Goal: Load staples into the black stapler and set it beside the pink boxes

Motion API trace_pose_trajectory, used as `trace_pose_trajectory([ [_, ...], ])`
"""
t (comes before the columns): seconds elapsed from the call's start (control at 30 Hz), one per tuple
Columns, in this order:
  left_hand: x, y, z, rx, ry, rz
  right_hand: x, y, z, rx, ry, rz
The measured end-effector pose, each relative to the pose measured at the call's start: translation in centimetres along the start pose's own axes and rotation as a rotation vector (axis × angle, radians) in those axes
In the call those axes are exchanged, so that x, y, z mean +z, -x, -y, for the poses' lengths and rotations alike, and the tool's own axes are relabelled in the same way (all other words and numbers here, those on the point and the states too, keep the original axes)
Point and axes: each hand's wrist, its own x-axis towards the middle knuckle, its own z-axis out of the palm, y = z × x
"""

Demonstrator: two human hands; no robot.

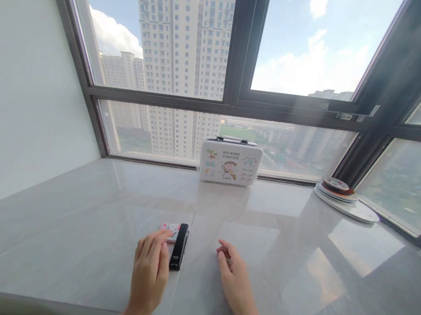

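Observation:
A black stapler (179, 248) lies lengthwise on the grey countertop, with a small red-and-white box (173, 227) flat against its left side. My left hand (151, 262) is over the near left part of this box, its fingers close together and resting on it; the fingers cover part of the box. To the right of the stapler, my right hand (234, 275) hovers at the counter with nothing in it. Its fingers are loosely bent, and the thumb stands a little apart from them.
A white case (229, 172) with cartoon prints and a handle stands upright against the window at the back. Stacked plates (344, 197) sit in the far right corner. A wall (19, 93) bounds the left side. The glossy countertop (69, 242) has a front edge near my forearms.

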Motion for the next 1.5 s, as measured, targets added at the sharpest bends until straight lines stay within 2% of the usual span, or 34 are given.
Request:
trace_pose_trajectory([
  [0.03, 0.5, 0.4, -1.7, 0.044, 0.041, 0.067, -1.3, 0.2, -0.2, -0.045, 0.104, -0.022],
  [0.13, 3.2, 1.6, -6.1, 0.231, 0.116, 0.466, -4.2, 0.8, -0.6, -0.124, 0.453, -0.02],
  [0.17, 4.4, 2.0, -7.1, 0.264, 0.094, 0.542, -4.8, 1.0, -0.6, -0.125, 0.565, 0.001],
  [0.23, 6.6, 2.8, -8.1, 0.268, -0.007, 0.597, -5.6, 1.4, -0.7, -0.103, 0.741, 0.055],
  [0.33, 9.0, 3.7, -7.8, 0.216, -0.168, 0.595, -5.7, 2.0, -0.7, -0.075, 0.902, 0.111],
  [0.4, 9.5, 4.0, -7.3, 0.193, -0.217, 0.596, -5.4, 2.3, -0.6, -0.073, 0.967, 0.121],
  [0.67, 8.8, 4.3, -7.2, 0.172, -0.238, 0.587, -4.9, 2.6, -0.1, -0.07, 1.051, 0.131],
  [1.5, 8.9, 4.3, -7.1, 0.163, -0.225, 0.607, -4.9, 2.8, -0.2, -0.068, 0.979, 0.117],
])
